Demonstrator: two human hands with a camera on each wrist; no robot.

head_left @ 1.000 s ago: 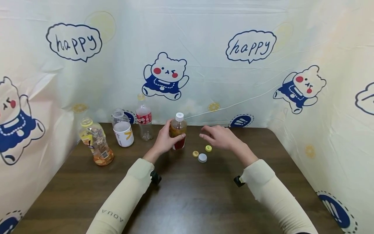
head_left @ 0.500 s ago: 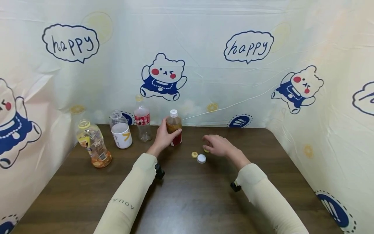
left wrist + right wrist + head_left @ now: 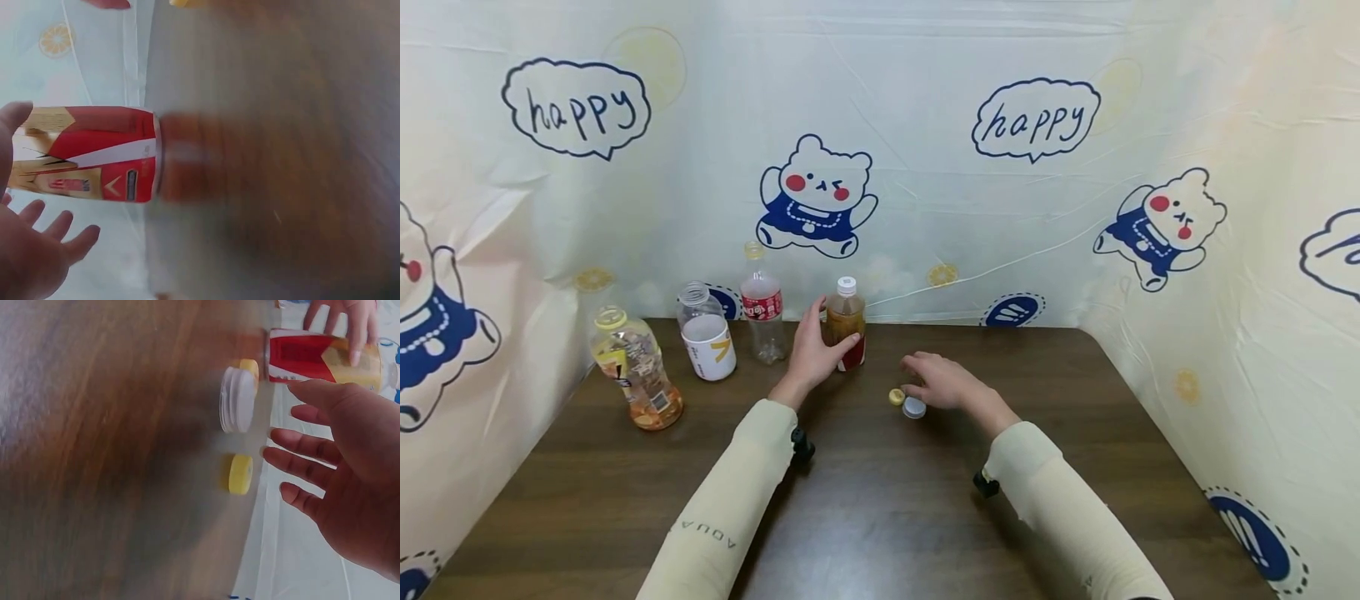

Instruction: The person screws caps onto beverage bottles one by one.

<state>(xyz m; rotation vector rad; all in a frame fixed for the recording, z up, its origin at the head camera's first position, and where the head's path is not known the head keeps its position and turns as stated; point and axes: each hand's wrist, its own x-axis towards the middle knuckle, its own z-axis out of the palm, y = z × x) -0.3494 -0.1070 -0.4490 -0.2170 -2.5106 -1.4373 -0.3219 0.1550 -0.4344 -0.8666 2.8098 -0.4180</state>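
A capped drink bottle (image 3: 847, 321) with a red and gold label stands upright near the table's back edge. My left hand (image 3: 812, 346) is around it, thumb in front; in the left wrist view the loosely spread fingers (image 3: 81, 244) are apart from the bottle. My right hand (image 3: 943, 382) hovers over the loose caps with relaxed fingers, holding nothing. Below it lie a white cap (image 3: 237, 400), a yellow cap (image 3: 240, 475) and another yellowish cap (image 3: 250, 365) partly behind the white one. In the head view the right hand hides one yellow cap.
Three uncapped bottles stand at the left: a yellow-labelled bottle (image 3: 638, 375), a wide-mouthed white-labelled bottle (image 3: 709, 346) and a red-labelled clear bottle (image 3: 765, 312). A printed curtain (image 3: 917, 125) encloses the back and sides of the brown table (image 3: 880, 517).
The left hand first shifted the bottle slightly back and left, then its fingers loosened. The right hand lowered toward the caps and moved a little left, covering a yellow cap in the head view.
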